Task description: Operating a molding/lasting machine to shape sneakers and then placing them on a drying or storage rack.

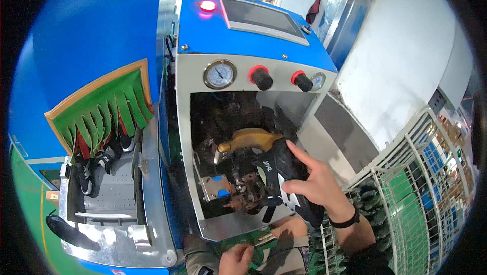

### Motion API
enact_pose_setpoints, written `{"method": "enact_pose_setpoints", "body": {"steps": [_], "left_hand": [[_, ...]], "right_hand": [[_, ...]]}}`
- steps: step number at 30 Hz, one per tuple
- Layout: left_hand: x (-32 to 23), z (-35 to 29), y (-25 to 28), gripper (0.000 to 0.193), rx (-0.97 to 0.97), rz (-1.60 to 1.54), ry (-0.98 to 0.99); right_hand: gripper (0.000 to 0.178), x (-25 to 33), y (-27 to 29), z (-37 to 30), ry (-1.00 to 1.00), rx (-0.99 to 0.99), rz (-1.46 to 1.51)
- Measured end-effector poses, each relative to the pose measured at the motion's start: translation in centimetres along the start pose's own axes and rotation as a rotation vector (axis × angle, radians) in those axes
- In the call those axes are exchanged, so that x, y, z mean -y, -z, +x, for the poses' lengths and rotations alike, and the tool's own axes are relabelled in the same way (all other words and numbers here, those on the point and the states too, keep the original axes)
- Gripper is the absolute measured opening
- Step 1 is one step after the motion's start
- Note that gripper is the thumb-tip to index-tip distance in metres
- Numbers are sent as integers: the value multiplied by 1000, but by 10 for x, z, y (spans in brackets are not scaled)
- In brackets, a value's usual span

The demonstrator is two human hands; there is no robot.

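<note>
A black shoe [285,166] with white marks and a white side patch is in my right hand [317,181], at the mouth of the machine. The index finger stretches along its top and the thumb presses on its side; the other fingers are hidden. Beside the shoe, inside the opening, sit a curved yellow-brown pad [248,140] and a dirty metal clamp mechanism [246,186]. Whether the shoe touches them I cannot tell. My left hand [236,261] is low over my lap, fingers curled, with nothing visible in it.
Above the opening are a pressure gauge [220,74], black knobs [262,77], a screen [264,19] and a lit red button [207,5]. At left, shoes [85,176] stand under a green strip curtain [104,117]; another shoe [71,230] lies on the metal ledge. White wire racks [406,183] stand right.
</note>
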State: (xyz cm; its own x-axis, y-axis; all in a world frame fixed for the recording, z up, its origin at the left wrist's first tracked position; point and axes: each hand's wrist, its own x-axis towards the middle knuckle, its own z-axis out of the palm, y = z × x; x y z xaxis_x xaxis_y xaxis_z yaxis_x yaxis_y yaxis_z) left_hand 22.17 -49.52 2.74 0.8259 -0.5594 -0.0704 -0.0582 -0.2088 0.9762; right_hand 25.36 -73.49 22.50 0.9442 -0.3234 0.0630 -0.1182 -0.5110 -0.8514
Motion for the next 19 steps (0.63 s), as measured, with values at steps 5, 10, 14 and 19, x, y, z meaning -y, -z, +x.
{"method": "enact_pose_setpoints", "body": {"steps": [5, 10, 14, 19], "left_hand": [[19, -1, -11, 26, 87, -70, 75], [18, -3, -4, 26, 178, -70, 88], [19, -3, 6, 29, 166, -31, 41], [12, 16, 27, 51, 325, 68, 201]], "right_hand": [[87, 12, -21, 49, 37, 197, -774], [88, 10, -52, 80, -94, 303, -881], [92, 23, -58, 81, -150, 246, -854], [91, 18, -58, 71, -100, 209, -594]]}}
